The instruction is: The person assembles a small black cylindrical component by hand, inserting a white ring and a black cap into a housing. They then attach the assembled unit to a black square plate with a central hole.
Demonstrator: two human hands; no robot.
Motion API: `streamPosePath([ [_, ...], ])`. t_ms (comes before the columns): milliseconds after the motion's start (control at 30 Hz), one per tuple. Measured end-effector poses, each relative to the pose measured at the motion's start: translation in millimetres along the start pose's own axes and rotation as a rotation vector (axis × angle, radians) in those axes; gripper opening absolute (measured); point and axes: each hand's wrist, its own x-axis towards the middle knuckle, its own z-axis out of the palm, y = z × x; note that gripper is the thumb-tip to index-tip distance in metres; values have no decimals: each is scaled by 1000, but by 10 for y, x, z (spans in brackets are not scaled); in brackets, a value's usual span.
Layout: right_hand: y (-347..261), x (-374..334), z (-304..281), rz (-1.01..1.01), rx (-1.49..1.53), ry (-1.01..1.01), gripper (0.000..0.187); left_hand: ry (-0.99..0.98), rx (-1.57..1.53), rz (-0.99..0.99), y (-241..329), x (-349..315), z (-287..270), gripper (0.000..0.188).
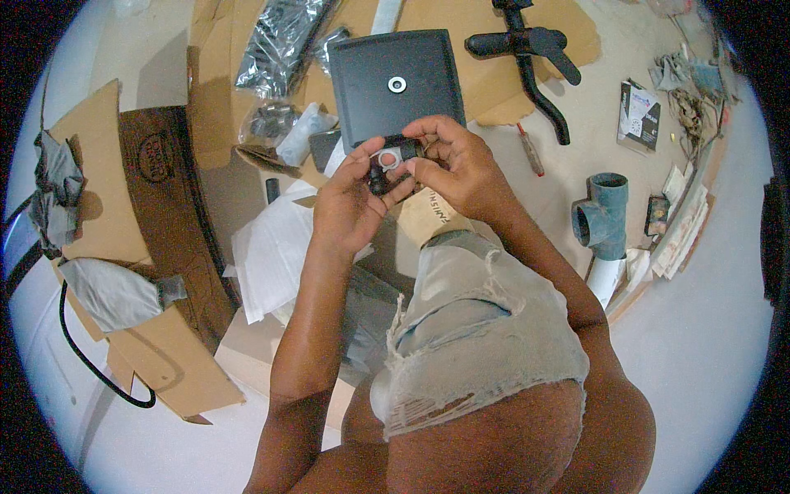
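Between my two hands is a small black fitting [381, 178] with a pale grey, ring-shaped face; its exact kind does not show. My left hand [350, 198] grips it from the left and below, thumb on its upper side. From the right, the thumb and fingers of my right hand [462, 169] pinch its other end. Just beyond my fingers lies a black square shower head [399, 115], with a round metal connector at its centre. A black tap [527, 41] with a curved spout rests farther right on cardboard.
To the right lie a screwdriver [532, 152], a grey-blue pipe tee [605, 216] and a small printed box [639, 119]. An opened cardboard box [169, 198] stands at left. Plastic-wrapped parts [280, 45] are at the back, with white packing sheet [276, 243] near my left forearm.
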Motion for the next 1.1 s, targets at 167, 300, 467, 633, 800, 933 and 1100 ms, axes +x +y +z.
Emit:
streamPosePath([
  [167,51,14,-73,-12,-114,-68,33,-110,25,-21,64,-22,3,36],
  [300,44,-9,-86,44,24,7,32,-98,132,2,101,-57,59,36],
  [467,40,8,-79,76,70,12,32,26,820,138,99,-134,151,41],
  [633,-25,21,-138,211,59,-112,21,19,829,122,95,-149,168,42],
  [800,-41,2,-152,272,173,-37,19,-10,826,160,106,-170,149,38],
  [933,30,-4,-146,54,78,-30,18,31,850,215,117,-166,131,40],
  [1100,45,8,-99,-9,168,-37,19,-1,736,247,115,-143,87,36],
])
